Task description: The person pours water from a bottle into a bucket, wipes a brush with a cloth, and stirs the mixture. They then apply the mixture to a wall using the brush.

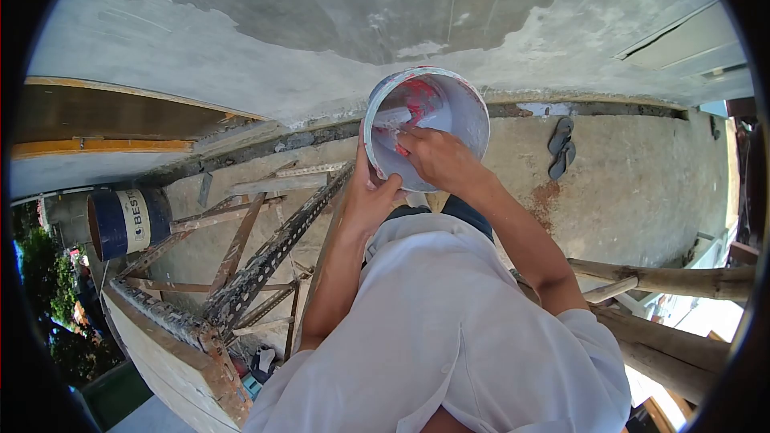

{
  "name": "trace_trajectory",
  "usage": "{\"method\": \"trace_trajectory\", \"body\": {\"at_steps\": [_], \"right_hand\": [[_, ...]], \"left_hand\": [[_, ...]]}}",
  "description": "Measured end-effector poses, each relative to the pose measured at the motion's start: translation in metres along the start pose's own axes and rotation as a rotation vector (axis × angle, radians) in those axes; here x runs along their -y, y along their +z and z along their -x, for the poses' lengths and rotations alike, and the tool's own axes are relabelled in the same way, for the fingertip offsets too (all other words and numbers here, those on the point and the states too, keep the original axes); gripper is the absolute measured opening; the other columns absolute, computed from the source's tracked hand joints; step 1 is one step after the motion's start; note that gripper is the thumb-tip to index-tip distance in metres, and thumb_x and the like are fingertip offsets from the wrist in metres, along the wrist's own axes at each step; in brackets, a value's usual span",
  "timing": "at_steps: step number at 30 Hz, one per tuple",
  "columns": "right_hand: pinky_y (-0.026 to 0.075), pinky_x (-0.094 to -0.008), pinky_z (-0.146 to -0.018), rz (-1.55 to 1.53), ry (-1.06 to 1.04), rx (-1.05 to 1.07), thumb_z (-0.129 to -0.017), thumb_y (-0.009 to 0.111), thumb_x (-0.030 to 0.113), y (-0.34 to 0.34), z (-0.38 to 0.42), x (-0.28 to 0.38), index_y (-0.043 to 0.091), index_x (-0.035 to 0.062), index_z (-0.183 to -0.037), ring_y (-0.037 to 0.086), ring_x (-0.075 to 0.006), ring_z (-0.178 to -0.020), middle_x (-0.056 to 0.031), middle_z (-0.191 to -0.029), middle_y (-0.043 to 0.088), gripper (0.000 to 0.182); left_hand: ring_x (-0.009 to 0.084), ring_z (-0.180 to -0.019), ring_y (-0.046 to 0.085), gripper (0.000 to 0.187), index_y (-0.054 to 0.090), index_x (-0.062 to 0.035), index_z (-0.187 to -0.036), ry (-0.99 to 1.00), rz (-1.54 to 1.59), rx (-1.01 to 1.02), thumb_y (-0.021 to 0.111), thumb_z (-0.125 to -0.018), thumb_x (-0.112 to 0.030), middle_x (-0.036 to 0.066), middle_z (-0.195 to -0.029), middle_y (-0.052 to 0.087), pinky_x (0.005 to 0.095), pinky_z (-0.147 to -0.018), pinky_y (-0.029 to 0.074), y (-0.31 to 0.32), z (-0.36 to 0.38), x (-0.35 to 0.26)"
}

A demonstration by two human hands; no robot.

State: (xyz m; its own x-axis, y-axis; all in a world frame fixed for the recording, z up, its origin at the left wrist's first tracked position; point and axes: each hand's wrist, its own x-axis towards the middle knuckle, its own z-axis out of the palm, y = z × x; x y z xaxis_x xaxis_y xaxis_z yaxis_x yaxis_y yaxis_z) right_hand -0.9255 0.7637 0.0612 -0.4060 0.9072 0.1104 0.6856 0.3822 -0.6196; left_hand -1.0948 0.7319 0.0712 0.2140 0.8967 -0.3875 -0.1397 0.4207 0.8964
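A white bucket (469, 104) with pale residue and red smears on its inner wall is tilted so that I look into its mouth. My left hand (370, 202) grips its left and lower side, the thumb over the rim. My right hand (437, 159) reaches into the bucket with its fingers closed. They hold a hand tool (391, 119) with a red part at the fingers and a pale end by the inner wall; its exact kind is hard to make out.
A patchy grey wall (321, 56) stands ahead. Dark flip-flops (561, 148) lie on the concrete floor (634, 184). A metal scaffold frame (277, 244) and a blue drum (128, 224) are at left. Wooden poles (666, 281) cross at right.
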Motion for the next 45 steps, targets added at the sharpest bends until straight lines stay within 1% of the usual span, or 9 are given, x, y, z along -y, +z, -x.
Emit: {"method": "trace_trajectory", "body": {"at_steps": [5,8,14,17,26,35,38,41,45], "right_hand": [[0.056,-0.0466,-0.076,-0.034,0.009,0.115,-0.094,0.055,0.012,0.003,0.012,0.016,0.064,-0.0016,-0.102,0.069,-0.0390,-0.086,-0.0202,-0.098,0.069,0.018],[0.055,-0.0479,-0.075,-0.146,0.058,0.028,-0.096,0.055,0.013,-0.008,0.015,0.018,0.064,-0.0032,-0.104,0.068,-0.0411,-0.085,-0.0219,-0.096,0.069,0.021],[0.054,-0.0504,-0.074,-0.077,0.203,-0.275,-0.095,0.058,0.014,-0.017,0.016,0.011,0.065,-0.0031,-0.109,0.067,-0.0439,-0.083,-0.0244,-0.096,0.069,0.023],[0.054,-0.0512,-0.073,-0.056,0.287,-0.268,-0.095,0.057,0.013,-0.016,0.013,0.011,0.063,-0.0035,-0.110,0.067,-0.0449,-0.082,-0.0251,-0.095,0.069,0.023],[0.054,-0.0530,-0.073,-0.108,0.310,-0.149,-0.094,0.055,0.014,0.023,0.018,0.012,0.061,-0.0050,-0.108,0.066,-0.0474,-0.077,-0.0280,-0.088,0.068,0.024],[0.051,-0.0517,-0.071,-0.346,0.289,-0.135,-0.094,0.056,0.014,0.014,0.018,0.023,0.063,-0.0069,-0.109,0.066,-0.0470,-0.075,-0.0295,-0.080,0.066,0.026],[0.051,-0.0514,-0.071,-0.456,0.346,-0.174,-0.094,0.056,0.014,0.003,0.015,0.025,0.063,-0.0079,-0.113,0.066,-0.0469,-0.075,-0.0292,-0.079,0.066,0.029],[0.052,-0.0508,-0.071,-0.365,0.359,-0.272,-0.094,0.057,0.014,-0.003,0.014,0.016,0.063,-0.0081,-0.117,0.066,-0.0467,-0.077,-0.0285,-0.082,0.067,0.032],[0.053,-0.0510,-0.072,-0.143,0.360,-0.283,-0.094,0.057,0.013,-0.005,0.011,0.011,0.063,-0.0076,-0.110,0.066,-0.0474,-0.079,-0.0284,-0.089,0.068,0.027]], "left_hand": [[0.0204,-0.115,0.059,0.083,0.014,-0.0177,-0.156,-0.011,0.013,-0.026,0.050,-0.086,0.009,0.010,-0.135,0.049,0.0342,-0.083,0.062,-0.013,0.005,0.005],[0.0245,-0.122,0.054,0.097,-0.001,-0.0247,-0.160,-0.008,0.011,0.008,0.045,-0.085,0.014,0.013,-0.148,0.038,0.0347,-0.085,0.059,-0.014,0.007,-0.001],[0.0234,-0.122,0.053,0.100,-0.004,-0.0237,-0.160,0.028,0.040,-0.053,0.045,-0.082,0.016,0.014,-0.149,0.037,0.0286,-0.077,0.058,-0.011,0.010,-0.005],[0.0227,-0.120,0.055,0.101,-0.004,-0.0223,-0.161,0.080,0.026,-0.056,0.045,-0.081,0.016,0.014,-0.149,0.038,0.0271,-0.073,0.057,-0.010,0.008,-0.001],[0.0198,-0.113,0.058,0.102,-0.005,-0.0199,-0.160,0.121,0.000,-0.032,0.046,-0.080,0.016,0.014,-0.147,0.040,0.0243,-0.066,0.056,-0.009,0.002,0.009],[0.0205,-0.115,0.057,0.102,-0.007,-0.0195,-0.160,0.113,0.026,-0.044,0.046,-0.081,0.016,0.015,-0.147,0.040,0.0246,-0.070,0.057,-0.012,0.002,0.004],[0.0259,-0.128,0.051,0.095,0.002,-0.0208,-0.159,0.089,-0.016,-0.046,0.044,-0.083,0.016,0.014,-0.147,0.038,0.0392,-0.093,0.059,-0.013,0.004,0.001],[0.0193,-0.114,0.057,0.101,-0.005,-0.0186,-0.160,0.115,-0.008,-0.061,0.045,-0.080,0.017,0.014,-0.148,0.039,0.0243,-0.068,0.055,-0.014,0.002,0.007],[0.0177,-0.112,0.056,0.101,-0.004,-0.0183,-0.161,0.129,0.029,-0.042,0.045,-0.079,0.018,0.013,-0.148,0.039,0.0230,-0.068,0.053,-0.014,0.003,0.009]]}}
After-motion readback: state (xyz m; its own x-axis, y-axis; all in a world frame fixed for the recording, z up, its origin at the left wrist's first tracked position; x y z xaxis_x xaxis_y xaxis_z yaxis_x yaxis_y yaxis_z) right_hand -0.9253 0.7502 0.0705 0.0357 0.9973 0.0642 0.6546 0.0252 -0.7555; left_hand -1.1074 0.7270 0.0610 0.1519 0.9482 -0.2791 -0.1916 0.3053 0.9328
